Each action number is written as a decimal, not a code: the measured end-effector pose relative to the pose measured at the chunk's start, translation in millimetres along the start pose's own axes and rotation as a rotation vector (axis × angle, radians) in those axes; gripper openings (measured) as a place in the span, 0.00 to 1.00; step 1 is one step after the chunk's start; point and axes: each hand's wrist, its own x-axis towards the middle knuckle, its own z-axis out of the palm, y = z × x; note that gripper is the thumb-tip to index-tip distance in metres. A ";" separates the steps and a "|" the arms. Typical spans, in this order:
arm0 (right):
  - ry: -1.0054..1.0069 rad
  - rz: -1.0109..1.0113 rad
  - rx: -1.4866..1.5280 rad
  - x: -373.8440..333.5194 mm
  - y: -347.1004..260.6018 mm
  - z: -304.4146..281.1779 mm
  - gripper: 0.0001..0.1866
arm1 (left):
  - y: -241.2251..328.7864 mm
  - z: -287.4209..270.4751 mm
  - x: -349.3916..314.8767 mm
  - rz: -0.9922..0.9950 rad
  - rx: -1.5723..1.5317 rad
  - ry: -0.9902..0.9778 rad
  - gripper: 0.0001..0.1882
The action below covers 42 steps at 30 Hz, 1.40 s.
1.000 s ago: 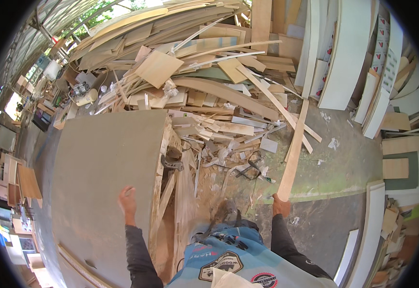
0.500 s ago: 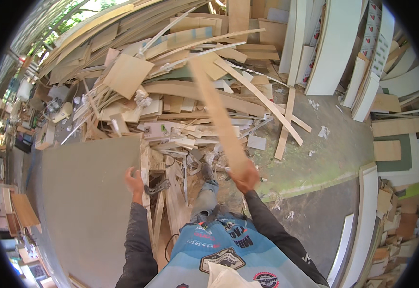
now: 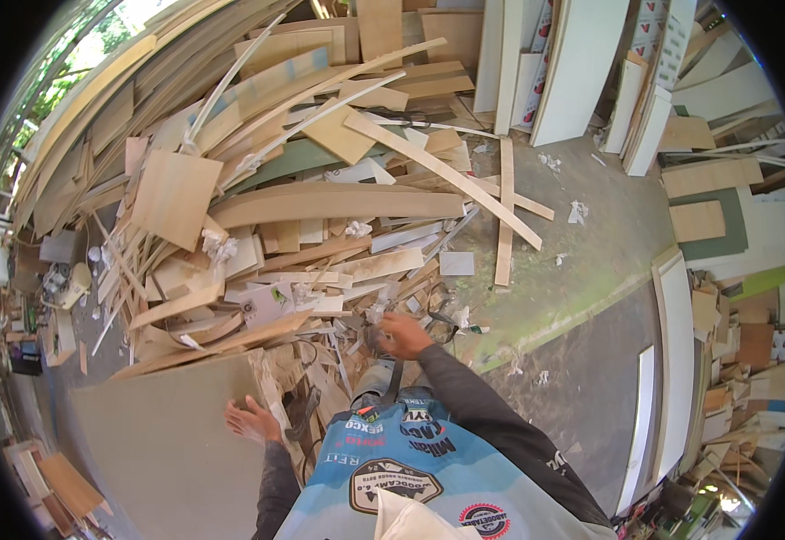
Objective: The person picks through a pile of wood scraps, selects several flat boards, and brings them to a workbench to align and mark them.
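Two hands are at work over a floor heaped with scrap wood. At the left edge of the floor a large grey board (image 3: 154, 441) lies flat, and the left hand (image 3: 250, 418) rests on its right edge, palm down and fingers spread, gripping nothing. Just past that edge, broken strips and splinters (image 3: 320, 378) lie in a loose tangle on the floor. Behind them the main pile (image 3: 302, 207) rises toward the far side: a square plywood sheet (image 3: 174, 193), a long curved plank (image 3: 334, 202) and many thin battens lying across one another. The right hand (image 3: 403, 335) is held out at the near foot of that pile, among the small offcuts; its fingers look curled, but whether it grips a piece cannot be told from here. Further right, two long slats (image 3: 504, 211) lie crossed on the bare concrete floor (image 3: 608, 243), with white panels (image 3: 581, 63) leaning beyond them and more boards stacked at the right edge. Judged from this, sorting is barely started: the heap is unsorted, nearly all of it left to move
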 end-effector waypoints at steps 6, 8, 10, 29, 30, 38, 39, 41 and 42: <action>0.683 0.912 0.025 -177.5 204.4 -14.6 0.13 | -0.1 4.4 1.1 -0.002 0.054 -0.003 0.22; 0.948 1.204 0.095 -237.6 235.4 -19.0 0.11 | -5.7 10.2 1.7 -0.004 0.104 0.022 0.22; 0.887 1.397 0.146 -285.2 256.3 -15.4 0.13 | -7.7 13.6 4.9 -0.090 0.177 -0.028 0.22; 0.794 1.003 0.256 -308.0 404.1 -186.9 0.09 | 324.7 124.9 -20.3 0.119 0.603 -0.477 0.18; 0.786 1.025 0.236 -312.9 415.8 -197.7 0.09 | 352.9 129.7 -30.9 0.429 0.540 -0.587 0.16; 1.024 1.011 0.364 -312.1 435.9 -260.1 0.10 | 623.9 171.9 -113.5 0.961 -0.449 -1.326 0.15; 1.047 0.971 0.648 -315.0 439.3 -257.6 0.07 | 654.7 179.8 -126.3 1.055 -0.428 -1.339 0.14; 0.890 1.028 0.742 -302.6 428.1 -270.6 0.08 | 686.0 212.2 -133.8 1.277 -0.202 -1.095 0.13; 0.814 1.056 0.716 -295.6 432.7 -274.9 0.11 | 699.9 236.8 -131.0 1.385 -0.098 -0.955 0.12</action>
